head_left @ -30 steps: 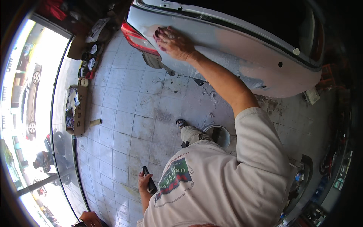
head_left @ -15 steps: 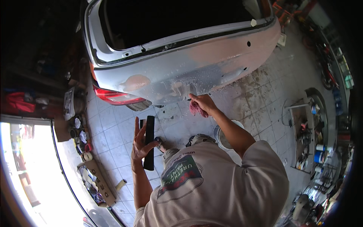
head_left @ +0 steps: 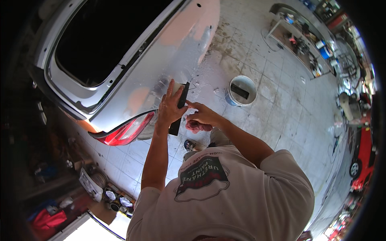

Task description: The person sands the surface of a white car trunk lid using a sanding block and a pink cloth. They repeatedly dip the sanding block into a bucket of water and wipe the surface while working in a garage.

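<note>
My left hand [head_left: 169, 107] grips a long black sanding block [head_left: 183, 97], its fingers spread along one side. The block is tilted beside the wet rear panel of a silver car [head_left: 161, 76], and I cannot tell whether it touches. My right hand [head_left: 204, 115] holds a wet, crumpled pink cloth [head_left: 198, 127] below its palm. Its index finger reaches toward the block's edge, at or very near it. Pinkish-tan filler patches [head_left: 138, 99] and grey areas mark the panel. A red tail light [head_left: 129, 131] is left of my left forearm.
On the tiled floor right of my hands stands a white bucket [head_left: 250, 100] with a dark block [head_left: 240, 91] inside. A cluttered low table [head_left: 299, 46] is at far right. Boxes and cans [head_left: 110, 197] line the lower left, and a red car [head_left: 364, 158] shows at the right edge.
My view has turned and shifted, so the car appears farther left. My left hand has brought the sanding block up to the panel, and my right hand with the cloth has come close to it.
</note>
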### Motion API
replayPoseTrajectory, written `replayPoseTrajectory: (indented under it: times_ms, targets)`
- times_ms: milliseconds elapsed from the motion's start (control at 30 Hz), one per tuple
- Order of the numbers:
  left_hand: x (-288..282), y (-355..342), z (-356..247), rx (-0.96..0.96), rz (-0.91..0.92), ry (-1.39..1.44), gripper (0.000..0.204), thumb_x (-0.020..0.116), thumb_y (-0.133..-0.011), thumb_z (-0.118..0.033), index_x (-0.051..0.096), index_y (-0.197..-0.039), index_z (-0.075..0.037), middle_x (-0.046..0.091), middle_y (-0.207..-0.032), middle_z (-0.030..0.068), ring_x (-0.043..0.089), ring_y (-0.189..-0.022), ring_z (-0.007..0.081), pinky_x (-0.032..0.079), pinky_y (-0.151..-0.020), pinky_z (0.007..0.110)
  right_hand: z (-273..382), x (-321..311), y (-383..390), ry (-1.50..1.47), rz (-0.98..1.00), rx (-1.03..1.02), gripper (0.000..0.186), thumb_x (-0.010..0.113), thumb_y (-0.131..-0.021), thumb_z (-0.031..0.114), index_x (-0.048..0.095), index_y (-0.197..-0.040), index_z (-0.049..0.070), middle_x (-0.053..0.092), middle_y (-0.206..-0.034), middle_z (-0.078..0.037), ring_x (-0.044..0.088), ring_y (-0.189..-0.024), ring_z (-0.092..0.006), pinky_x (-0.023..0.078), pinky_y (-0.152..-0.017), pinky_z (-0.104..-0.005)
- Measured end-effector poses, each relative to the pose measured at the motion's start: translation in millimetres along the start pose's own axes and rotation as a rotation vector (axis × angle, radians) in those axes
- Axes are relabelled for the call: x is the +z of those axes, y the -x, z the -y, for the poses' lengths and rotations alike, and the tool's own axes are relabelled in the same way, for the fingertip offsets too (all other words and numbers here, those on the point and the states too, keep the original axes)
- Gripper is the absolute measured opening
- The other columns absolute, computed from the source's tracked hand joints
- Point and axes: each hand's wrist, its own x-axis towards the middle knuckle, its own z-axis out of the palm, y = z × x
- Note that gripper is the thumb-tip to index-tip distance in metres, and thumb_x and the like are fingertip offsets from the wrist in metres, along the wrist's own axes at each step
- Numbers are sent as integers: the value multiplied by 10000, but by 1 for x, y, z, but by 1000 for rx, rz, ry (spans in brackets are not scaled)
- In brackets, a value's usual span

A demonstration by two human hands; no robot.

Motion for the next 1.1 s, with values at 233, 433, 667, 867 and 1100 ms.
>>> replayPoseTrajectory:
  times_ms: [233,433,667,867,1100]
  targets:
    - [18,0,-1,77,143,652,891,528,-1110,-525,111,-1769,-92,36,-1848,174,153,-1692,351,219,-1334,439,8,33,0,-190,-244,93,691,862,-924,365,569,-1400,-41,749,-1103,-185,750,-930,-248,595,-803,-365]
    - [5,2,-48,33,65,1384,1006,486,-1091,-675,-21,-1774,-139,-25,-1857,121,296,-1636,401,305,-1306,465,11,29,-19,-470,-337,-54,719,907,-921,373,550,-1421,0,736,-997,-118,726,-839,-172,589,-705,-332]
    - [-2,34,35,-254,-123,844,756,730,-1075,-316,372,-1670,-18,463,-1627,161,590,-1387,293,483,-1162,433,57,20,-43,-854,-609,-425,702,893,-942,210,485,-1472,-1,707,-1112,-121,727,-857,-167,622,-733,-310]
    - [34,9,-44,-155,108,1700,890,694,-1039,-549,276,-1728,-170,463,-1634,122,501,-1479,287,466,-1174,621,76,23,-49,-692,-623,-707,895,916,-905,179,386,-1585,-61,529,-1518,-195,600,-1327,-243,543,-1078,-358]
    - [14,-61,-25,-323,116,1635,524,639,-943,27,601,-1465,1,730,-1326,138,739,-1166,286,615,-1026,393,116,-55,-32,-540,-746,-755,439,727,-1084,203,609,-1449,-9,682,-1421,-109,616,-1306,-204,480,-1137,-368]
